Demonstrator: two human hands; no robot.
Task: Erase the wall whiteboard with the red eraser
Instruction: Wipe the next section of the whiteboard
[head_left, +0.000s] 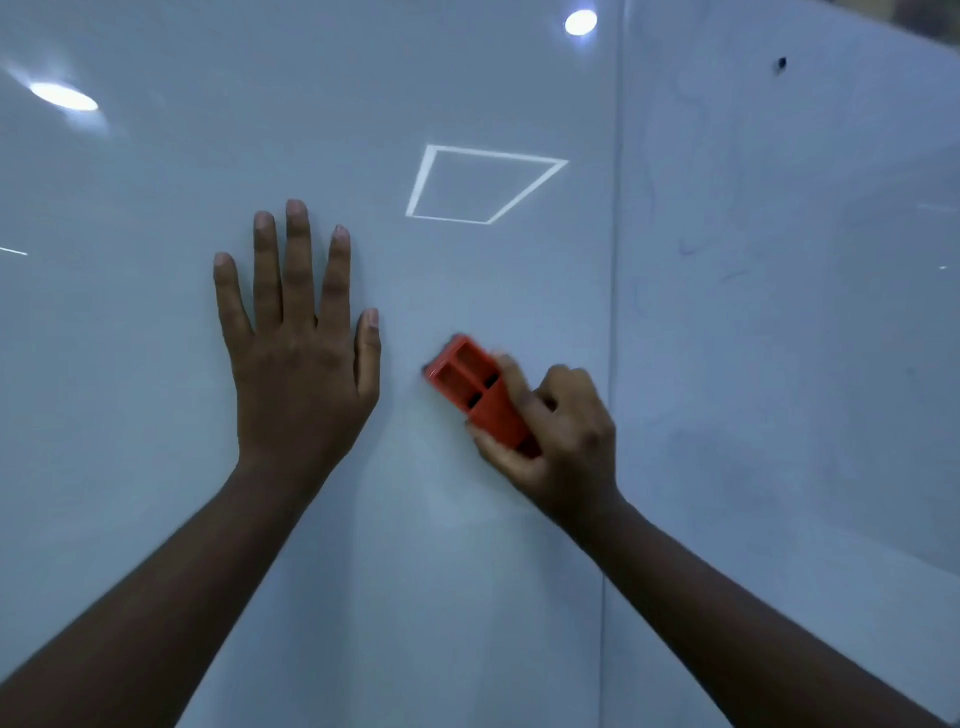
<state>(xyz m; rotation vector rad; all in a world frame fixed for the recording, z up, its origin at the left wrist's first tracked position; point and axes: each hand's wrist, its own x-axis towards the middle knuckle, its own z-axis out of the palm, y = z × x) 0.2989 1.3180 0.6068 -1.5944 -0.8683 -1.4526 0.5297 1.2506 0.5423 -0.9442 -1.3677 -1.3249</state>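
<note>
Head view: whiteboard erasing, mid-task, left panel largely clean.

Head view, item by item: right hand (556, 441) curled around the red eraser (480, 397), held against the wall whiteboard (156, 364) just left of the panel seam (615, 312); eraser slightly blurred. Left hand (301, 364) flat on the board, fingers straight and spread, holding nothing, near the eraser but apart from it. Left panel shows only light reflections. Right panel carries faint blue marker traces (691, 244) and a dark spot (782, 64); judged as remaining work.

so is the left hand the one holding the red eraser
No, the right hand grips the red eraser, while the left hand lies flat with straight fingers on the whiteboard.
</note>
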